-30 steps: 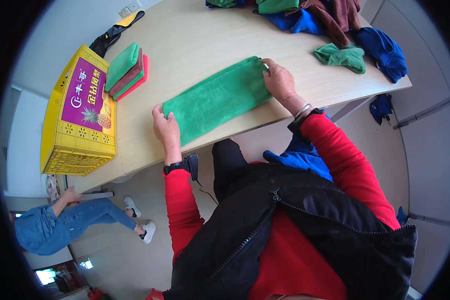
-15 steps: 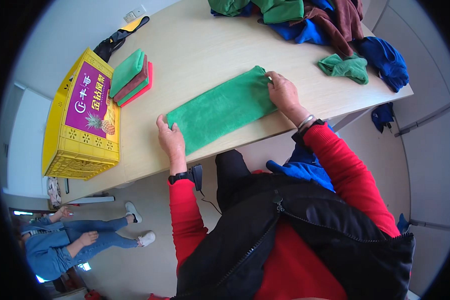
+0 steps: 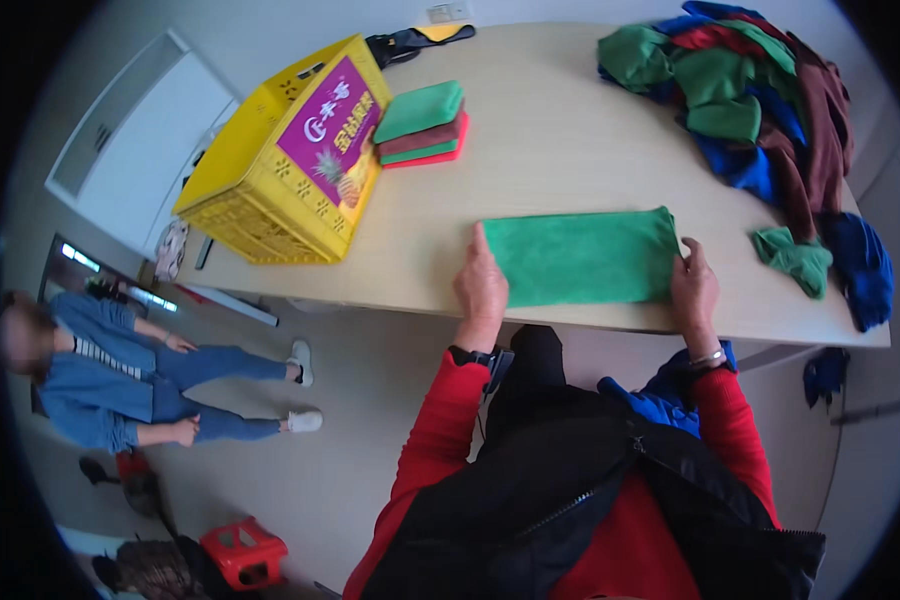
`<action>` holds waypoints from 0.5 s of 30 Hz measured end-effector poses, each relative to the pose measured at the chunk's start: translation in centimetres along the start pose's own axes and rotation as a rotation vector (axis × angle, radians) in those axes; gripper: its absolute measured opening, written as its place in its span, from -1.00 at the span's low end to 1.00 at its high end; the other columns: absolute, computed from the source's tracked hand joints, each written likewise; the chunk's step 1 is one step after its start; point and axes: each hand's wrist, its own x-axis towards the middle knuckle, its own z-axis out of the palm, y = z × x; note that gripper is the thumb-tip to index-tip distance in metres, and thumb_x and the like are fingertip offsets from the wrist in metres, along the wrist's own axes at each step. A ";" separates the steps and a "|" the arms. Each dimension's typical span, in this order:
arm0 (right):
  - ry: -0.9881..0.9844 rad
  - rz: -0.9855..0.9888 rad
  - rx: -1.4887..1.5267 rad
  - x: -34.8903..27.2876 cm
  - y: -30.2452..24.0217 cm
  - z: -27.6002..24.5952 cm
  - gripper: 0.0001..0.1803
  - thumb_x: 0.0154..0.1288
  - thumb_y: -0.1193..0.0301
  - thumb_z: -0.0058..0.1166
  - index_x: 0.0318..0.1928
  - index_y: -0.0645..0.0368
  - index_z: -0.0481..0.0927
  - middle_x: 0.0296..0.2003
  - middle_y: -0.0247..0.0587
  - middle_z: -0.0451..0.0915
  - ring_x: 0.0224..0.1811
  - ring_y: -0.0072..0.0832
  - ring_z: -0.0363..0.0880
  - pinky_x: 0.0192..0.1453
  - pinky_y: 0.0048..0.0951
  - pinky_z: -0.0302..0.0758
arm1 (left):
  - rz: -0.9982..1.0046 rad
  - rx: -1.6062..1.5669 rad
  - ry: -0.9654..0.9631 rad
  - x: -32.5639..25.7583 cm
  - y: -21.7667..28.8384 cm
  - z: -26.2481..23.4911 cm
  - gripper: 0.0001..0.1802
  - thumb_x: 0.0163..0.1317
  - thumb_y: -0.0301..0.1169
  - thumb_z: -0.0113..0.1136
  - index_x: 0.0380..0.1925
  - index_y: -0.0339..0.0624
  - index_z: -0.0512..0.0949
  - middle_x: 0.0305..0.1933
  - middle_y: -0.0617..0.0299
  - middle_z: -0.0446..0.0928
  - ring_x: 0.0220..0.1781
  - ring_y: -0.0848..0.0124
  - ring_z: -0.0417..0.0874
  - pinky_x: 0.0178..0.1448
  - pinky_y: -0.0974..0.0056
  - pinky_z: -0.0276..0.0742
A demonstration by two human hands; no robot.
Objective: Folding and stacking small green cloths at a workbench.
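A green cloth [image 3: 580,258], folded into a long rectangle, lies at the table's front edge. My left hand [image 3: 482,288] is closed at its left short end, fingers along the edge. At the opposite end, my right hand [image 3: 697,288] grips the side with thumb and bent fingers. Parts of the fingers of both hands are hidden. To the far left, a stack of folded cloths [image 3: 420,112] in green, brown and red leans by the yellow crate.
The yellow plastic crate [image 3: 255,222] stands at the table's left. A heap of loose green, blue and brown cloths [image 3: 735,100] fills the far right, with a small green cloth [image 3: 794,262] and a blue one [image 3: 862,270] nearer. A person [image 3: 100,375] and a red stool [image 3: 243,552] are at the left.
The view has swung left, so the table appears shifted rightward and more level. The green cloth now lies nearly parallel to the front edge, and my right hand has moved down its right end.
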 end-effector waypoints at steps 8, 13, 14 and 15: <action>0.010 -0.044 0.051 -1.1 0.2 -0.1 -0.69 0.34 0.47 0.12 0.07 -0.07 0.51 -0.48 -0.14 0.59 -0.43 -0.15 0.62 -0.35 -0.13 0.51 | 0.014 0.060 -0.048 0.0 -0.8 -0.5 -0.32 0.31 -0.50 0.10 0.42 -0.13 0.17 0.07 -0.11 0.59 -0.22 -0.08 0.70 -0.15 -0.05 0.60; 0.035 -0.122 -0.080 -1.4 0.9 -0.3 -0.73 0.36 0.43 0.08 0.05 -0.01 0.50 -0.21 -0.05 0.67 -0.34 -0.04 0.67 -0.31 -0.07 0.58 | -0.017 0.077 -0.109 0.3 0.1 -0.3 -0.36 0.34 -0.47 0.10 0.41 -0.09 0.19 0.02 -0.12 0.60 -0.16 -0.09 0.69 -0.11 -0.07 0.59; 0.054 -0.146 -0.105 -1.6 0.8 -0.2 -0.74 0.36 0.43 0.07 0.05 0.00 0.50 -0.17 -0.04 0.67 -0.33 -0.02 0.67 -0.31 -0.07 0.58 | -0.012 0.069 -0.133 0.4 -0.1 -0.3 -0.36 0.34 -0.47 0.10 0.41 -0.09 0.19 0.02 -0.12 0.60 -0.16 -0.09 0.69 -0.11 -0.07 0.59; 0.053 -0.165 -0.099 -1.6 0.9 -0.2 -0.74 0.37 0.42 0.05 0.05 0.02 0.49 -0.16 -0.04 0.67 -0.32 -0.01 0.67 -0.30 -0.06 0.59 | -0.014 0.061 -0.111 0.5 -0.4 -0.1 -0.37 0.34 -0.45 0.11 0.40 -0.08 0.20 0.02 -0.11 0.61 -0.14 -0.09 0.69 -0.10 -0.07 0.59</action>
